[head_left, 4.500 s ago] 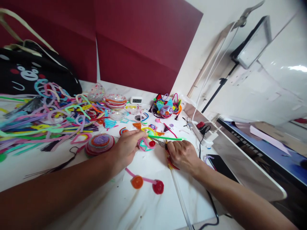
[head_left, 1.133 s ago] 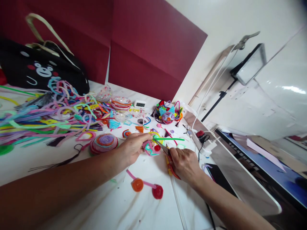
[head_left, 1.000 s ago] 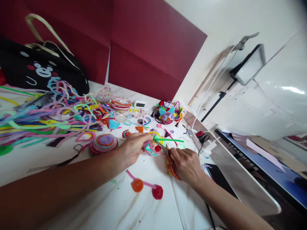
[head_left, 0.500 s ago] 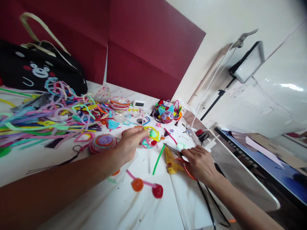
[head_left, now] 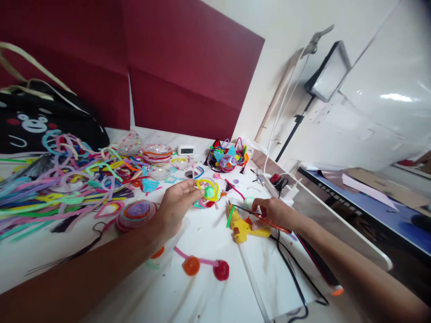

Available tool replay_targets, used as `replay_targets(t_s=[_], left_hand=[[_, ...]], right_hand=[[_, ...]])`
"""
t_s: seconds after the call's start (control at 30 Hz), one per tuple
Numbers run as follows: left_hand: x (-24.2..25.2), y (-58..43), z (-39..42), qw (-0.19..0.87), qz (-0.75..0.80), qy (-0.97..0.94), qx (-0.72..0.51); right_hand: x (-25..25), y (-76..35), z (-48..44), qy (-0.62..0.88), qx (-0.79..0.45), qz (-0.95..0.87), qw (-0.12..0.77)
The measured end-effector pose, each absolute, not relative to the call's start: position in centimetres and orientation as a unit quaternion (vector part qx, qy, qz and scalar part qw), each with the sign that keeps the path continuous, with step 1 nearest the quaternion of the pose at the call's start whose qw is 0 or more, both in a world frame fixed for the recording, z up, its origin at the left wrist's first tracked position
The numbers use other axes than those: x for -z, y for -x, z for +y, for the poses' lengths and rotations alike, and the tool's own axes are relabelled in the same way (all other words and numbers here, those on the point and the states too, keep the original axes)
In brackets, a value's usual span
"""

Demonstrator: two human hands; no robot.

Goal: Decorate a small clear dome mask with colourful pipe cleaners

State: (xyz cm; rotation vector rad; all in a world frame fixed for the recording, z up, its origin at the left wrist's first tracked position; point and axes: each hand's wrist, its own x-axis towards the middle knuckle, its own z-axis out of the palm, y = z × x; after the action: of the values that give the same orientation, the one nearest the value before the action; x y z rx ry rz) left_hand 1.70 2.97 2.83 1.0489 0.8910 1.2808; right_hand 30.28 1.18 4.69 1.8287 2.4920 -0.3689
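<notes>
My left hand (head_left: 177, 204) pinches a clear round plastic piece (head_left: 211, 188) with a yellow pipe-cleaner loop and a mint-green coil on it. My right hand (head_left: 278, 213) grips scissors (head_left: 266, 218) with orange handles, their blades pointing left. Below the scissors lies a yellow glue gun (head_left: 243, 229), a clear glue stick trailing out behind it. A short green pipe-cleaner piece (head_left: 230, 216) is at the gun's left side. Nearer me, a pink pipe-cleaner strip (head_left: 204, 261) lies beside an orange coil (head_left: 191, 265) and a red coil (head_left: 221, 270).
Many pipe cleaners (head_left: 77, 184) spread over the left, by a black bag (head_left: 50, 121). Clear decorated bowls (head_left: 156, 153), a small digital clock (head_left: 186, 150) and finished colourful ornaments (head_left: 227, 157) stand at the back. A power strip (head_left: 284, 188) and black cable (head_left: 289, 264) are at right.
The scissors have shifted slightly, now lying flatter over the glue gun. The green piece looks shorter and sits nearer the gun. My left hand still holds the plastic piece; the view has turned right.
</notes>
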Motion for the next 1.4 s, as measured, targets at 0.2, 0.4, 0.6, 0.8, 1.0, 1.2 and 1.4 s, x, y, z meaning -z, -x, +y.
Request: replay_targets(t_s=[0.2, 0.4, 0.6, 0.8, 1.0, 1.2, 1.4], left_hand=[[-3.1, -1.6, 2.8, 0.555, 0.384, -0.492, -0.549], [-2.8, -1.6, 2.8, 0.56, 0.382, -0.497, -0.542], [-2.5, -1.6, 2.9, 0.571, 0.396, -0.484, -0.533], [-2.7, -1.9, 2.5, 0.579, 0.407, -0.473, -0.525], [-3.7, -2.6, 1.5, 0.602, 0.397, -0.455, -0.522], [-4.2, -3.1, 0.4, 0.611, 0.379, -0.455, -0.525], [-4.2, -3.3, 0.1, 0.624, 0.385, -0.441, -0.517]], right_hand=[[-5.2, -30.8, 2.4, -0.537, 0.164, 0.828, -0.006], [-4.8, -29.3, 3.3, -0.562, -0.088, 0.821, 0.052], [-5.4, -29.4, 5.2, -0.567, 0.056, 0.811, 0.132], [-6.3, -29.6, 5.6, -0.552, 0.134, 0.818, 0.091], [-6.4, -23.7, -0.3, -0.502, 0.099, 0.807, -0.296], [-5.0, -19.3, -3.3, -0.437, 0.02, 0.794, -0.422], [-5.0, -19.7, -3.0, -0.439, 0.003, 0.79, -0.427]])
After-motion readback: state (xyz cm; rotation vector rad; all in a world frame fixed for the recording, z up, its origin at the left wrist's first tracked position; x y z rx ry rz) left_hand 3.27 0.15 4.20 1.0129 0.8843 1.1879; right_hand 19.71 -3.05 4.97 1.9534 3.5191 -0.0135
